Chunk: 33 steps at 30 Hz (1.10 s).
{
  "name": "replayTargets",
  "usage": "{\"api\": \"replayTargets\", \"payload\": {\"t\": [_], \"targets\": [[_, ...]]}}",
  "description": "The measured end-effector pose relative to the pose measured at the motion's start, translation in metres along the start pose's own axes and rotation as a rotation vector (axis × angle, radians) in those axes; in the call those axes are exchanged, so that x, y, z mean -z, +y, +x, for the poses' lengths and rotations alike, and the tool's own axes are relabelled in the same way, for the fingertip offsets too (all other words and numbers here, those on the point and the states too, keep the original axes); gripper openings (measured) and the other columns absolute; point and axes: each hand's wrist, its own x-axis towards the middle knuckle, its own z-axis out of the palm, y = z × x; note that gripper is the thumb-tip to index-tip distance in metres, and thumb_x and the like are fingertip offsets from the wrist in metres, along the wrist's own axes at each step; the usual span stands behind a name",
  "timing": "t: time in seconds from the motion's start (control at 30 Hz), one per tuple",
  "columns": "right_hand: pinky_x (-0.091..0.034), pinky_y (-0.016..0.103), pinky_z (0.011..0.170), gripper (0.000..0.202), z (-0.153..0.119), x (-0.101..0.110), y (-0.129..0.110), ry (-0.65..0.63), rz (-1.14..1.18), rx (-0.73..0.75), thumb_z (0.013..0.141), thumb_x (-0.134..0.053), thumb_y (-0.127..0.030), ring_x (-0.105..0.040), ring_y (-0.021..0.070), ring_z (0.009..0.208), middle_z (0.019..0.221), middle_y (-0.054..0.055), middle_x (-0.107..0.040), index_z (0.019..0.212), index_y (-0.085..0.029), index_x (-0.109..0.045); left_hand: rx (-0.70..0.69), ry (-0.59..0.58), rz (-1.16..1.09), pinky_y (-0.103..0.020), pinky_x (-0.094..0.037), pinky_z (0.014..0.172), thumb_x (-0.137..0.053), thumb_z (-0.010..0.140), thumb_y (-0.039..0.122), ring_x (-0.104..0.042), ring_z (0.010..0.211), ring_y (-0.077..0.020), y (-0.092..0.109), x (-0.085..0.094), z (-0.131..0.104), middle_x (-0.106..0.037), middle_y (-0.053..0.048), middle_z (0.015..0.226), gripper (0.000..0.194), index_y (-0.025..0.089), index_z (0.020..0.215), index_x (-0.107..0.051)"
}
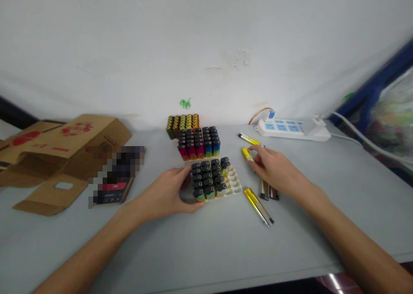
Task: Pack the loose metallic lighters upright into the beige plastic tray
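A white lighter tray (232, 183) stands in front of me, with several black-topped lighters (208, 181) upright in its left part and bare sockets at its right. My left hand (169, 191) is curled round the tray's left end, thumb at the front corner and fingers at the back. Right of the tray, my right hand (274, 167) has its fingers closed on a yellow lighter (246, 153), tilted; part of it is behind the fingers. Under and beside that hand lie more lighters (269, 191). Nearer me, a couple of yellow and silver lighters (258, 206) lie side by side.
Behind the tray stand a block of pink and blue lighters (198, 143) and a block of gold-topped ones (183, 124). Another yellow lighter (250, 139) lies at back right, near a white power strip (290, 130). On the left are a cardboard box (64, 141) and a phone (118, 180).
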Motion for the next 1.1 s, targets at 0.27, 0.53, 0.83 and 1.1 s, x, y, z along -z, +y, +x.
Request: {"api": "replayTargets", "payload": {"t": [0.27, 0.53, 0.83, 1.1], "targets": [[-0.063, 0.049, 0.094, 0.027, 0.0, -0.004, 0.005, 0.181, 0.199, 0.163, 0.105, -0.059, -0.023, -0.077, 0.0316, 0.105, 0.125, 0.018, -0.074, 0.13, -0.019, -0.068, -0.007, -0.001, -0.007, -0.039, -0.054, 0.074, -0.082, 0.078, 0.063, -0.07, 0.081, -0.0291, -0.003, -0.001, 0.0, -0.073, -0.006, 0.094, 0.053, 0.023, 0.106, -0.062], [-0.069, 0.044, 0.089, 0.046, -0.002, 0.012, -0.007, 0.205, 0.879, -0.011, 0.093, -0.084, -0.048, -0.08, 0.0261, 0.098, 0.113, 0.008, -0.077, 0.129, -0.026, -0.067, -0.025, 0.015, -0.029, -0.04, -0.055, 0.079, -0.082, 0.08, 0.061, -0.073, 0.087, -0.0307, -0.003, -0.002, -0.001, -0.076, -0.006, 0.098, 0.051, 0.023, 0.108, -0.064], [-0.066, 0.043, 0.086, 0.049, -0.002, 0.013, -0.011, 0.087, 1.15, -0.115, 0.082, -0.093, -0.053, -0.078, 0.0246, 0.091, 0.099, 0.006, -0.08, 0.119, -0.024, -0.079, -0.012, 0.001, -0.006, -0.038, -0.055, 0.077, -0.081, 0.08, 0.063, -0.072, 0.085, -0.0289, -0.004, -0.002, 0.0, -0.075, -0.006, 0.097, 0.053, 0.023, 0.109, -0.063], [-0.065, 0.035, 0.078, 0.039, -0.001, 0.008, -0.018, -0.042, 1.258, -0.053, 0.099, -0.074, -0.059, -0.074, 0.0177, 0.083, 0.103, 0.003, -0.072, 0.115, -0.025, -0.07, -0.02, 0.014, 0.01, -0.038, -0.055, 0.075, -0.081, 0.081, 0.063, -0.073, 0.084, -0.0284, -0.005, -0.003, -0.001, -0.075, -0.005, 0.097, 0.052, 0.024, 0.109, -0.062]]}}
